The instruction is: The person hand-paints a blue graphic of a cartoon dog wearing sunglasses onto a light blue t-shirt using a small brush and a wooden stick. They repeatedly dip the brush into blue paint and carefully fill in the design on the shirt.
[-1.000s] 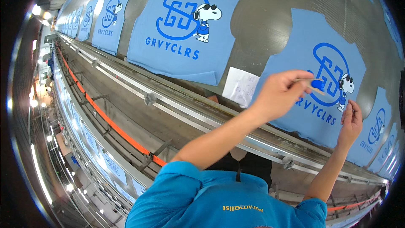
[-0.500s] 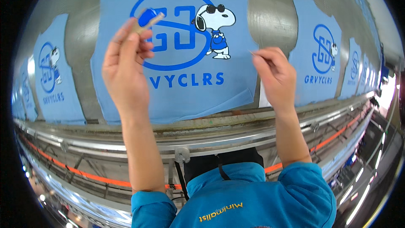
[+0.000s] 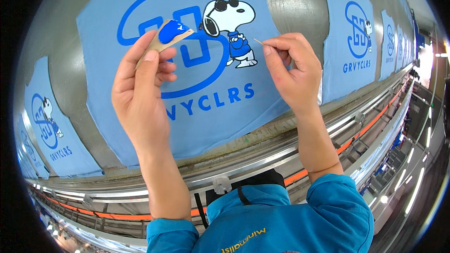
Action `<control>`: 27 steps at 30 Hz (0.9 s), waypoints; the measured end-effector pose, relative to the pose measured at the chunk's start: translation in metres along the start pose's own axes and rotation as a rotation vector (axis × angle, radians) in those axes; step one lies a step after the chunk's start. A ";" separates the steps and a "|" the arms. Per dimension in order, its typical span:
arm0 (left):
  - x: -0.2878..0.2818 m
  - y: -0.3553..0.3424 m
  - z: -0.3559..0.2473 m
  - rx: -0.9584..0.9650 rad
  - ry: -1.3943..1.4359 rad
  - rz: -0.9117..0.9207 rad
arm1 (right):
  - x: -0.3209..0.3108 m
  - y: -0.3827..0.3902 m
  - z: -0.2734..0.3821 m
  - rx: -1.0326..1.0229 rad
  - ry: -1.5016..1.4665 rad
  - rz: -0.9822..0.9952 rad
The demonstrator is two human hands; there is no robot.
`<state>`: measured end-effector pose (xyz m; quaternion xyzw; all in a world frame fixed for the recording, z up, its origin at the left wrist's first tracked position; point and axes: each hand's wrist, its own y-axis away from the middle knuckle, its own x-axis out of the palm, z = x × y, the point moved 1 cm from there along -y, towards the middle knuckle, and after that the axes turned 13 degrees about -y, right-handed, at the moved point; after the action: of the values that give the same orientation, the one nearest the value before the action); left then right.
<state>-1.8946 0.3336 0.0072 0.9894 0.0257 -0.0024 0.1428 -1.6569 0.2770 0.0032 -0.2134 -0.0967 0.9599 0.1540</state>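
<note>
My left hand [image 3: 140, 93] grips a small piece of tan cardboard [image 3: 157, 46] between thumb and fingers. A glossy blob of blue paint [image 3: 172, 31] lies on it. In my right hand [image 3: 297, 72], thumb and forefinger pinch a thin wooden stick [image 3: 257, 41], like a toothpick, its tip pointing left. Both hands hover over a light blue cut fabric panel [image 3: 110, 70] spread flat. It bears a blue ring-shaped print with lettering and a white cartoon dog [image 3: 241, 13] in sunglasses and a blue top. The stick's tip is near the dog's body; whether it touches I cannot tell.
The panel lies on a long grey table [image 3: 293, 0]. Similar printed panels lie to the right [image 3: 349, 28] and left [image 3: 51, 126]. Metal rails [image 3: 262, 171] and an orange strip [image 3: 126, 215] run along the near edge, between the table and me.
The view has turned, so the panel now slants. My right hand with the stick has come left, closer to the dog print. The cardboard has tipped, showing more of the paint.
</note>
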 end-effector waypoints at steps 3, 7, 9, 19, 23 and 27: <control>-0.002 -0.001 0.001 0.009 -0.028 0.002 | -0.006 -0.003 0.002 0.041 0.042 0.109; -0.001 -0.002 0.002 0.003 -0.030 -0.002 | -0.006 -0.001 -0.010 -0.020 -0.023 0.131; -0.002 -0.002 0.005 0.008 -0.028 0.011 | -0.003 -0.001 -0.013 0.002 -0.001 0.139; -0.007 -0.002 0.006 0.018 -0.033 0.078 | 0.002 -0.001 -0.016 -0.035 0.013 0.135; -0.006 -0.003 0.006 0.026 -0.023 0.048 | 0.001 -0.001 -0.017 -0.044 0.026 0.139; -0.008 -0.002 0.008 0.026 -0.049 0.068 | 0.001 -0.002 -0.015 -0.043 0.029 0.134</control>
<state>-1.9027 0.3331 -0.0009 0.9911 -0.0114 -0.0221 0.1305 -1.6507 0.2812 -0.0103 -0.2364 -0.1007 0.9626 0.0861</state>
